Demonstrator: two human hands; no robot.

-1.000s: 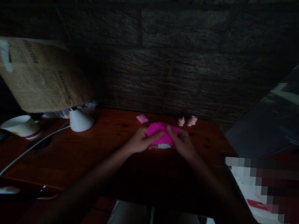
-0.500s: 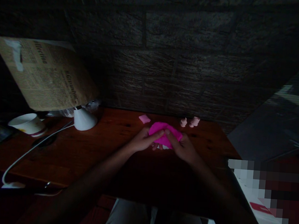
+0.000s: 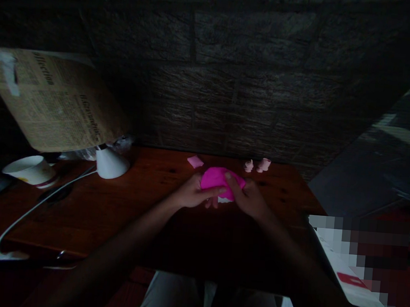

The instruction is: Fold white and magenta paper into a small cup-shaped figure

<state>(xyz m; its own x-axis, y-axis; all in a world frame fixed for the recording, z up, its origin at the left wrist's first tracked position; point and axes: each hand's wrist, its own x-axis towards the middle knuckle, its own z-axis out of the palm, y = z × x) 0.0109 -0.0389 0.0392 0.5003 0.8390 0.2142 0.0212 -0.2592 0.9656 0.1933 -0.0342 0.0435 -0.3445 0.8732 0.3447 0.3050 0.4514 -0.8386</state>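
A flattened sheet of bright pink modelling clay [image 3: 214, 178] is held between both hands above the table. My left hand [image 3: 190, 193] grips its left side, thumb lying across the near edge and fingers underneath. On the other side, my right hand [image 3: 249, 197] holds the clay with its thumb pressed on top. Something white [image 3: 225, 200] shows under the near edge; what it is I cannot make out. Beyond the hands lie a flat pink diamond-shaped piece [image 3: 195, 161] and two small pale pink figures, one smaller [image 3: 248, 166] and one larger [image 3: 264, 165].
On the left of the wooden table [image 3: 146, 172] stand a lamp [image 3: 112, 162] with a newsprint shade and a white paper cup [image 3: 31, 170]. A white cord [image 3: 45, 202] runs to the front edge. Behind rises a dark brick-patterned wall [image 3: 211, 78]. A partly blurred white object [image 3: 345, 264] is at right.
My left thumb has moved lower, toward the near edge of the clay, and the thumbs are now farther apart. The whole view has shifted slightly.
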